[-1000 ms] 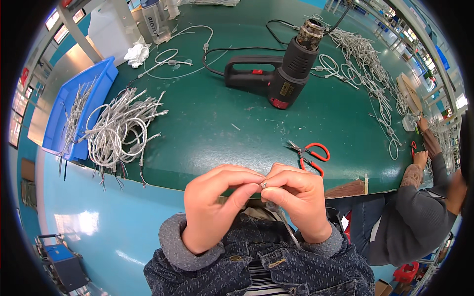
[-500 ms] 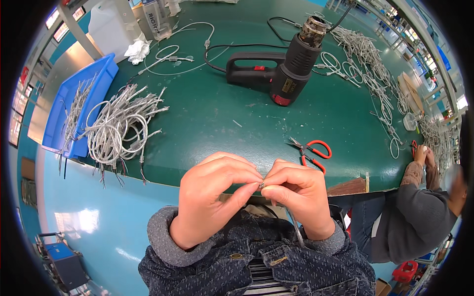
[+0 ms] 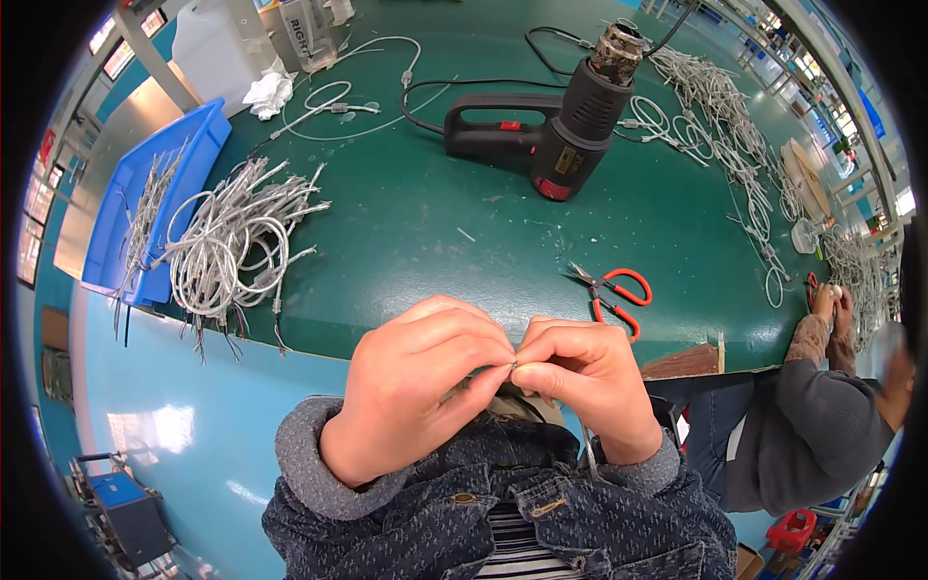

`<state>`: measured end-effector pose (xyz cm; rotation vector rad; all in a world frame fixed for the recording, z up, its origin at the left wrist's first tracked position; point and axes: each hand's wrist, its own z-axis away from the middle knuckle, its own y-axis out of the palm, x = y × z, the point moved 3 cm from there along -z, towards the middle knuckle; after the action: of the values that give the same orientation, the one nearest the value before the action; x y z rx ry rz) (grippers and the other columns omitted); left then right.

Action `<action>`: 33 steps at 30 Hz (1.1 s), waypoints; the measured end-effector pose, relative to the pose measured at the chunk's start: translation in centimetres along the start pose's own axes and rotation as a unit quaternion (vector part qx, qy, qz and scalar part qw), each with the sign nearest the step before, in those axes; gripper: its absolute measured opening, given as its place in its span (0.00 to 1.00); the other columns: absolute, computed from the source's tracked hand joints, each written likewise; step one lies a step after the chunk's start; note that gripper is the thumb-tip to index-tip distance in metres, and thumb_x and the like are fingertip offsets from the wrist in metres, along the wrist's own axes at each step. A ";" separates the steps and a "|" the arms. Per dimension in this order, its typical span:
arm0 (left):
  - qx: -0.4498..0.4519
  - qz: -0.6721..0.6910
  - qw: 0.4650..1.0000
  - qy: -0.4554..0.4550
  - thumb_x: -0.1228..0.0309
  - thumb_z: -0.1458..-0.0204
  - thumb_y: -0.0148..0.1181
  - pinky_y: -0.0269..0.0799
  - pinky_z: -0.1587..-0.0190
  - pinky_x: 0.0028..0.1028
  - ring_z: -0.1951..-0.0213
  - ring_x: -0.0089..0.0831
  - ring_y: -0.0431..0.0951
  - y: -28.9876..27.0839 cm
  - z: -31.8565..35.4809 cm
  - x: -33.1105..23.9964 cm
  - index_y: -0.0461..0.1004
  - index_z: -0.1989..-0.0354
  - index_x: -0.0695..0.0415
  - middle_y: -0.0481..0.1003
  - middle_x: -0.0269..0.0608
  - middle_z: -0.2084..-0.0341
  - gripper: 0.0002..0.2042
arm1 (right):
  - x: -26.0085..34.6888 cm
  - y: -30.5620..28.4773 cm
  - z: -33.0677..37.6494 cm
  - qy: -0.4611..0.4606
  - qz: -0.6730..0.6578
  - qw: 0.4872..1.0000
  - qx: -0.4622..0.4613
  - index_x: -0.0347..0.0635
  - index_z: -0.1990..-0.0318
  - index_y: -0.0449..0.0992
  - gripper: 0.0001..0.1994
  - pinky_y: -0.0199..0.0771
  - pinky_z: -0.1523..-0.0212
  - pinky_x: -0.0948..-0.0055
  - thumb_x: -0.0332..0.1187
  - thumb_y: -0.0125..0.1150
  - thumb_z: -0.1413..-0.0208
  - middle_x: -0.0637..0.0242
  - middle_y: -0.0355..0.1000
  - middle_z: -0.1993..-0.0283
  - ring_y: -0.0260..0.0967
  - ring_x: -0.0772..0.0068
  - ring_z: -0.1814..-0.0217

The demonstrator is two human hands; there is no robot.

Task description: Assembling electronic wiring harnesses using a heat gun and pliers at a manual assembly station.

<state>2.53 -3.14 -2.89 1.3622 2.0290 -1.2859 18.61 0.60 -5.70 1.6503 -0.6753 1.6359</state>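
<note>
My left hand (image 3: 411, 387) and my right hand (image 3: 590, 382) meet fingertip to fingertip just off the table's front edge. Both are closed in a pinch on the end of a thin grey cable (image 3: 589, 447), whose length hangs beneath my right hand. Only a tiny dark bit shows between the fingertips; the fingers hide the rest. Small red-handled scissors (image 3: 596, 284) lie on the green table beyond my right hand, blades pointing up and left. To the left, a bundle of clear-sheathed silvery cables (image 3: 232, 237) has its coloured wire ends hanging over the edge.
A blue tray (image 3: 200, 159) with more cables is at the left. Farther back stands a black heat gun (image 3: 570, 145), nozzle up, its cord trailing across the table (image 3: 416, 251). Piled cables (image 3: 720, 126) run along the right side, where a co-worker (image 3: 802, 425) has both hands.
My fingertips have drawn closer together, hiding most of the cable end that showed before. My left forearm has shifted slightly left.
</note>
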 end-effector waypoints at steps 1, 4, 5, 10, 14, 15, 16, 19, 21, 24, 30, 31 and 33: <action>-0.006 0.003 1.000 -0.004 0.83 0.64 0.65 0.74 0.64 0.29 0.67 0.36 0.79 0.0 0.1 0.1 0.77 0.74 0.62 0.78 0.41 0.74 0.07 | -0.1 0.0 0.0 -0.005 -0.003 1.000 -0.004 0.28 0.70 0.76 0.02 0.61 0.75 0.82 0.18 0.60 0.52 0.64 0.70 0.72 0.63 0.80 0.73; -0.017 0.043 0.998 -0.040 0.84 0.63 0.65 0.75 0.65 0.28 0.67 0.35 0.79 0.2 0.6 0.3 0.77 0.73 0.62 0.78 0.42 0.73 0.07 | 0.0 0.1 -0.1 -0.023 -0.008 1.000 -0.014 0.28 0.70 0.77 0.02 0.62 0.74 0.81 0.18 0.60 0.52 0.63 0.70 0.72 0.63 0.79 0.72; -0.022 0.080 0.994 -0.073 0.84 0.62 0.65 0.75 0.65 0.27 0.67 0.35 0.79 0.2 0.8 0.5 0.77 0.72 0.63 0.79 0.42 0.73 0.07 | 0.1 0.1 -0.1 -0.036 -0.010 0.999 -0.019 0.28 0.70 0.77 0.02 0.62 0.74 0.81 0.18 0.60 0.52 0.63 0.71 0.72 0.63 0.79 0.72; -0.035 0.139 0.982 -0.119 0.85 0.59 0.64 0.77 0.66 0.25 0.67 0.33 0.80 0.5 1.0 0.9 0.77 0.71 0.65 0.79 0.46 0.71 0.06 | 0.2 0.0 0.0 -0.045 -0.004 0.999 -0.022 0.29 0.70 0.77 0.02 0.62 0.74 0.80 0.18 0.60 0.52 0.63 0.71 0.72 0.63 0.77 0.71; -0.029 0.147 0.983 -0.111 0.86 0.58 0.63 0.78 0.65 0.25 0.66 0.33 0.80 0.5 1.0 1.0 0.76 0.71 0.65 0.78 0.48 0.70 0.06 | 0.2 0.1 0.0 -0.048 -0.003 0.999 -0.021 0.29 0.70 0.77 0.02 0.62 0.75 0.80 0.18 0.60 0.52 0.63 0.71 0.72 0.63 0.77 0.71; -0.029 0.147 0.983 -0.111 0.86 0.58 0.63 0.78 0.65 0.25 0.66 0.33 0.80 0.4 1.0 1.0 0.76 0.71 0.65 0.78 0.48 0.70 0.06 | 0.2 0.1 0.0 -0.048 -0.003 0.999 -0.021 0.29 0.70 0.77 0.02 0.62 0.75 0.80 0.18 0.60 0.52 0.63 0.71 0.72 0.63 0.77 0.71; -0.025 0.147 0.983 -0.109 0.86 0.58 0.63 0.79 0.64 0.25 0.66 0.33 0.80 0.4 1.0 1.0 0.76 0.71 0.65 0.78 0.48 0.70 0.06 | 0.2 0.1 0.0 -0.047 -0.002 0.999 -0.020 0.29 0.70 0.77 0.02 0.62 0.75 0.80 0.18 0.60 0.52 0.63 0.71 0.72 0.63 0.77 0.71; -0.018 0.146 0.984 -0.104 0.86 0.58 0.63 0.79 0.64 0.25 0.66 0.33 0.80 0.4 0.9 0.9 0.76 0.71 0.66 0.78 0.48 0.70 0.06 | 0.1 0.0 0.0 -0.047 0.001 0.999 -0.019 0.29 0.70 0.77 0.03 0.62 0.75 0.80 0.18 0.61 0.53 0.63 0.71 0.72 0.63 0.77 0.71; -0.015 0.136 0.986 -0.099 0.86 0.58 0.63 0.79 0.65 0.25 0.65 0.33 0.80 0.4 0.9 0.9 0.75 0.71 0.65 0.78 0.49 0.70 0.06 | 0.1 0.0 0.0 -0.045 0.008 0.999 -0.018 0.29 0.69 0.77 0.03 0.62 0.75 0.80 0.18 0.61 0.53 0.63 0.71 0.72 0.63 0.77 0.71; -0.013 0.123 0.988 -0.093 0.86 0.59 0.63 0.79 0.65 0.26 0.65 0.34 0.80 0.4 0.9 0.8 0.75 0.71 0.65 0.78 0.48 0.71 0.06 | 0.0 0.0 0.1 -0.051 0.018 0.998 -0.017 0.29 0.70 0.77 0.03 0.61 0.75 0.81 0.18 0.61 0.53 0.63 0.71 0.72 0.63 0.77 0.71; 0.006 0.046 0.999 -0.019 0.84 0.63 0.63 0.76 0.62 0.30 0.64 0.37 0.80 0.4 0.5 0.8 0.74 0.73 0.62 0.77 0.44 0.72 0.08 | 0.1 -0.2 0.0 -0.094 0.095 0.991 0.000 0.29 0.70 0.76 0.01 0.60 0.74 0.81 0.19 0.60 0.52 0.64 0.69 0.72 0.63 0.79 0.71; 0.006 0.046 0.999 -0.019 0.84 0.63 0.63 0.76 0.62 0.30 0.64 0.37 0.80 0.3 0.3 0.9 0.74 0.73 0.62 0.77 0.44 0.72 0.08 | 0.1 -0.1 0.1 -0.093 0.095 0.991 0.000 0.29 0.70 0.76 0.01 0.60 0.74 0.81 0.19 0.60 0.52 0.64 0.69 0.72 0.63 0.79 0.71; 0.023 0.032 0.999 -0.002 0.84 0.65 0.63 0.75 0.62 0.31 0.64 0.37 0.79 0.2 0.0 0.7 0.74 0.74 0.61 0.77 0.43 0.72 0.08 | 0.2 -0.1 0.1 -0.057 0.077 0.995 -0.001 0.29 0.69 0.76 0.02 0.60 0.73 0.81 0.19 0.59 0.51 0.64 0.69 0.72 0.62 0.80 0.70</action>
<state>2.33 -2.72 -3.48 1.4317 1.9468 -1.3132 18.73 0.57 -5.54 1.7379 -0.8809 1.6547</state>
